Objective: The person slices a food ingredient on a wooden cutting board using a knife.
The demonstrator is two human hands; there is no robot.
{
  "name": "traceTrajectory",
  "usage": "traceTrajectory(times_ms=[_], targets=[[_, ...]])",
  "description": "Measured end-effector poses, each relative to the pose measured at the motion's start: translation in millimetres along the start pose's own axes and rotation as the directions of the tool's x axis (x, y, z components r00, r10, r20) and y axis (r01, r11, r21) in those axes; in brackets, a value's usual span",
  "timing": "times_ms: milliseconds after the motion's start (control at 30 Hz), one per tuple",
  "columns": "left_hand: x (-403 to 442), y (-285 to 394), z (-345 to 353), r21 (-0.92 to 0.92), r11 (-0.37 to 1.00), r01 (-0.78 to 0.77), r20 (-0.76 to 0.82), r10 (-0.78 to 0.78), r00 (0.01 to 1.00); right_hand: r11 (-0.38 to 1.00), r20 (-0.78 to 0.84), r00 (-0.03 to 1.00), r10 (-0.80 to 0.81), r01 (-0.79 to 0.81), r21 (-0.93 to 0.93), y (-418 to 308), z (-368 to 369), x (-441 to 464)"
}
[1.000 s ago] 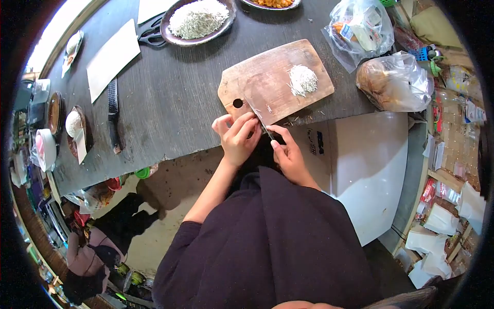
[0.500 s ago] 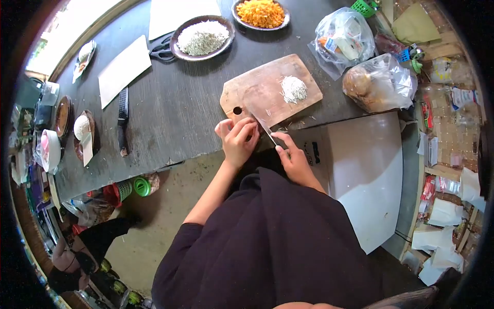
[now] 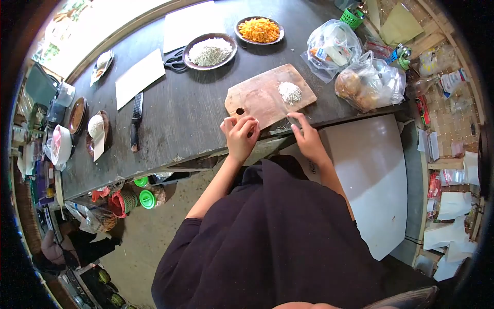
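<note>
A wooden cutting board (image 3: 262,103) lies at the table's front edge, with a small heap of white shreds (image 3: 289,92) on its right part. My left hand (image 3: 240,135) is at the board's near left corner, fingers curled together; what they pinch is too small to make out. Beside the board's near edge, my right hand (image 3: 309,138) has thumb and forefinger apart, close to a blurred thin blade (image 3: 286,110) over the board. Its handle is hard to see, so whether my fingers touch it is unclear.
Behind the board are a plate of white shreds (image 3: 210,52) and a plate of orange pieces (image 3: 259,31). Plastic bags (image 3: 369,82) lie to the right. A grater (image 3: 136,121), paper (image 3: 139,78) and a white bowl (image 3: 62,146) are leftward. A person (image 3: 77,247) is at the lower left.
My right hand has moved right, away from my left hand, and its thumb and forefinger have spread. My left hand stays by the board's corner. The view has shifted, showing more of the table's far side.
</note>
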State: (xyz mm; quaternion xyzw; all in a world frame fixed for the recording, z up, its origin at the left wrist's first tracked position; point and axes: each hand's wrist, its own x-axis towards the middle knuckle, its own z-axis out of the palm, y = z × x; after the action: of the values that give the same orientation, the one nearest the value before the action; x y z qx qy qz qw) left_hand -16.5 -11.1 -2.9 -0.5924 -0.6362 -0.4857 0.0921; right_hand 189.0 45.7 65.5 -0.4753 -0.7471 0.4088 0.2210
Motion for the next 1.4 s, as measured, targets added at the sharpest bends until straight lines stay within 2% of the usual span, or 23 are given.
traceTrajectory(times_ms=[33,100,167,233,267,467,567,767,833,900,967,1100,1200,1233,1300,1400], targets=[[-0.8,-0.4,0.5,-0.002,1.000,0.002,-0.003,-0.002,1.000,1.000,0.000,1.000,0.002,-0.002,-0.001,0.8,3.0,-4.3],[-0.5,-1.3,1.7,-0.007,1.000,0.005,-0.001,-0.005,1.000,0.991,-0.016,0.992,-0.122,0.122,0.048,2.9,9.2,-13.2],[-4.9,0.9,-1.7,-0.009,1.000,0.010,0.002,-0.010,1.000,0.994,-0.008,0.995,-0.098,0.098,0.046,-1.8,7.5,-24.0],[0.1,0.1,-1.4,0.003,1.000,-0.011,0.001,0.011,1.000,0.987,0.078,0.988,0.135,-0.141,0.081,-13.6,1.2,-29.8],[-0.8,-2.0,1.2,-0.006,1.000,-0.023,-0.021,0.023,1.000,0.990,0.041,0.997,0.061,-0.066,0.127,0.8,7.6,-31.2],[-5.2,0.2,-2.4,0.003,1.000,0.000,-0.008,0.000,1.000,0.884,0.155,0.974,0.163,-0.214,0.415,-11.4,15.3,-38.0],[0.8,-0.5,-0.8,-0.005,1.000,0.010,-0.024,-0.010,1.000,0.855,0.172,0.972,0.159,-0.223,0.469,-8.5,17.7,-38.1],[-2.9,-1.8,-2.8,-0.014,1.000,-0.003,-0.018,0.003,1.000,0.873,0.150,0.970,0.191,-0.238,0.426,0.8,26.6,-33.4],[-2.4,-2.9,-4.0,-0.022,1.000,0.014,-0.033,-0.015,0.999,0.953,0.023,0.999,0.023,-0.029,0.301,-1.3,29.5,-29.7],[-1.0,-2.9,-4.7,-0.047,0.999,0.020,-0.026,-0.021,0.999,0.956,0.072,0.996,0.047,-0.066,0.285,-12.2,20.7,-27.5],[0.7,-2.8,-3.7,-0.062,0.996,0.058,-0.014,-0.059,0.998,0.912,0.160,0.976,0.151,-0.200,0.359,-22.2,16.1,-27.4],[-1.1,-3.1,-5.3,-0.086,0.994,0.073,-0.006,-0.074,0.997,0.897,0.166,0.979,0.121,-0.179,0.404,-12.2,23.8,-23.9],[2.2,-0.9,-10.4,-0.232,0.963,0.139,-0.021,-0.148,0.989,0.858,0.266,0.956,0.124,-0.238,0.456,-15.1,21.3,-27.9],[0.5,3.6,-14.1,-0.222,0.965,0.136,-0.024,-0.145,0.989,0.856,0.270,0.956,0.116,-0.234,0.461,-19.9,19.8,-30.4],[-0.3,17.0,-23.0,-0.155,0.974,0.164,-0.156,-0.188,0.970,0.663,0.423,0.906,0.028,-0.334,0.671,-25.0,15.1,-32.5],[-13.9,39.8,-34.5,-0.157,0.966,0.208,-0.136,-0.230,0.964,0.613,0.451,0.889,-0.080,-0.313,0.725,-14.0,11.5,-33.2]])
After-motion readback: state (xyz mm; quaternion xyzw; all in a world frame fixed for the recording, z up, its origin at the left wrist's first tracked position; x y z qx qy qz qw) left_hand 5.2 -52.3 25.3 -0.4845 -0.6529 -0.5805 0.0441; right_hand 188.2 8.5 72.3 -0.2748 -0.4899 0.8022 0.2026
